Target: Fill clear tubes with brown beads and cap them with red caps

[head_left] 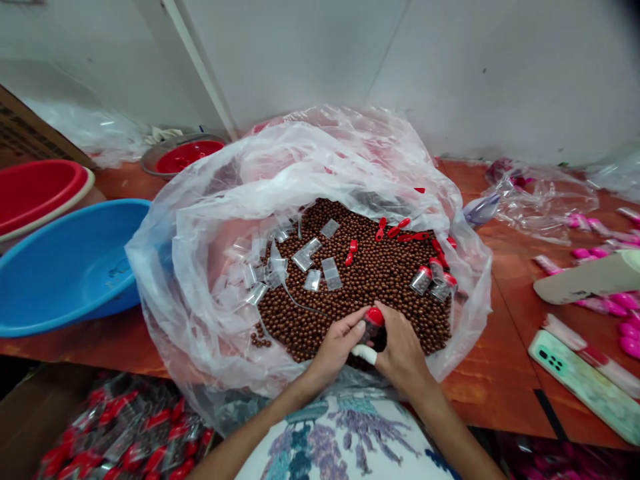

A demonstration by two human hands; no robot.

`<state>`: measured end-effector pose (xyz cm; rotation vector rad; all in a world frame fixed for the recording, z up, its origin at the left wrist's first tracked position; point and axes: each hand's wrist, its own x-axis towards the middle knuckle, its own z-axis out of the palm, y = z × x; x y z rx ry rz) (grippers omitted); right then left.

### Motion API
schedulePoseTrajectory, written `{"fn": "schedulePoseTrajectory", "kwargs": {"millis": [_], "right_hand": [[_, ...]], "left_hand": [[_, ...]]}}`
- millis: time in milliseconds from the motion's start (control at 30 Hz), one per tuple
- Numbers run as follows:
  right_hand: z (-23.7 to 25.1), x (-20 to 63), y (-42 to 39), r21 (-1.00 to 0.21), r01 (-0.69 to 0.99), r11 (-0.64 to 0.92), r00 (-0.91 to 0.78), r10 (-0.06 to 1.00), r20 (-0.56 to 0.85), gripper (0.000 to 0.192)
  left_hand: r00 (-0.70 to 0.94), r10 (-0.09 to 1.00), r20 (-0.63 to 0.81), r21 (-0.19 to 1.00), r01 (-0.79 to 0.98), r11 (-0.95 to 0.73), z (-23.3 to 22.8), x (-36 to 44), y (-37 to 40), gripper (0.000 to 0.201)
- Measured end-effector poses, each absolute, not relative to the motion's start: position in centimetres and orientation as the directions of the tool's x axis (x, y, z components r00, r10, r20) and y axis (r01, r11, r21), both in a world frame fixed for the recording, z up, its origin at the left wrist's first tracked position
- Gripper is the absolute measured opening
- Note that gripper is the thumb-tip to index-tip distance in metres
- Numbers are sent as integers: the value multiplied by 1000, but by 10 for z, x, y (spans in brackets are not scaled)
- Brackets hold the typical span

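Note:
A big clear plastic bag point(210, 200) lies open on the table, full of small brown beads point(370, 273). On the beads lie several small clear pouches point(330, 273) and loose red clips point(395, 231). At the bag's near edge both my hands meet on one small pouch point(373, 327) filled with beads and topped by a red clip. My left hand point(337, 343) pinches it from the left, one finger wrapped in white tape. My right hand point(403, 347) grips it from the right.
A blue basin point(65, 267) and a red basin point(35, 193) sit to the left, another red bowl point(185, 155) behind. Pink pieces point(625, 300) and a phone point(585, 383) lie on the right. Finished red-topped packs point(130, 433) fill a box below left.

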<state>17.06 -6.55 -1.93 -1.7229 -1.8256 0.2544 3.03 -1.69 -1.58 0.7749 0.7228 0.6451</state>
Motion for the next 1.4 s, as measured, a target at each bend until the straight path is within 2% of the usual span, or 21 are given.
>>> {"fn": "schedulePoseTrajectory", "kwargs": {"millis": [200, 300, 467, 567, 633, 733, 833, 900, 967, 1033, 1100, 1167, 1233, 1300, 1400], "right_hand": [[-16, 169, -66, -456, 864, 212, -60, 944, 324, 61], [-17, 168, -66, -441, 858, 261, -108, 933, 342, 57], [-21, 166, -65, -423, 842, 336, -169, 907, 385, 50], [-20, 163, -63, -423, 834, 355, -196, 907, 374, 50], [-18, 166, -60, -420, 837, 351, -212, 915, 344, 53], [-15, 188, -52, -370, 884, 286, -173, 935, 309, 64], [-14, 229, -38, -279, 958, 61, 43, 935, 351, 75], [-12, 255, -28, -227, 972, -65, 156, 897, 412, 82], [-10, 270, -21, -207, 966, -153, 236, 848, 474, 84], [-7, 270, -16, -231, 960, -156, 257, 821, 510, 74], [-7, 256, -12, -279, 959, -54, 194, 841, 504, 54], [-11, 234, -4, -321, 940, 117, 46, 887, 459, 37], [-16, 207, 6, -342, 902, 263, -121, 915, 385, 30], [-20, 181, 18, -337, 895, 292, -170, 922, 348, 24], [-24, 150, 33, -304, 925, 229, -128, 939, 319, 14]], "left_hand": [[641, 617, -457, 652, -231, 722, -13, 35, -11, 66], [627, 603, -494, 668, -171, 725, -13, 40, -11, 67], [579, 653, -488, 710, -172, 683, -18, 43, -18, 58], [590, 647, -483, 711, -167, 683, -22, 42, -19, 58], [595, 658, -461, 751, -134, 647, -22, 39, -17, 58], [577, 733, -360, 888, -29, 459, -15, 29, -5, 56], [467, 862, -198, 976, 171, 132, -5, 4, 18, 43], [332, 940, -75, 938, 343, -46, -2, -22, 35, 30], [194, 981, 23, 864, 489, -117, -2, -51, 50, 22], [87, 992, 85, 790, 600, -121, -3, -77, 60, 20], [35, 992, 123, 736, 667, -115, -3, -93, 67, 19], [72, 988, 137, 721, 677, -149, -2, -94, 69, 19], [228, 963, 141, 705, 660, -260, 0, -81, 70, 21], [439, 885, 154, 643, 636, -427, 1, -61, 75, 31], [672, 724, 153, 472, 594, -651, -2, -32, 91, 56]]}}
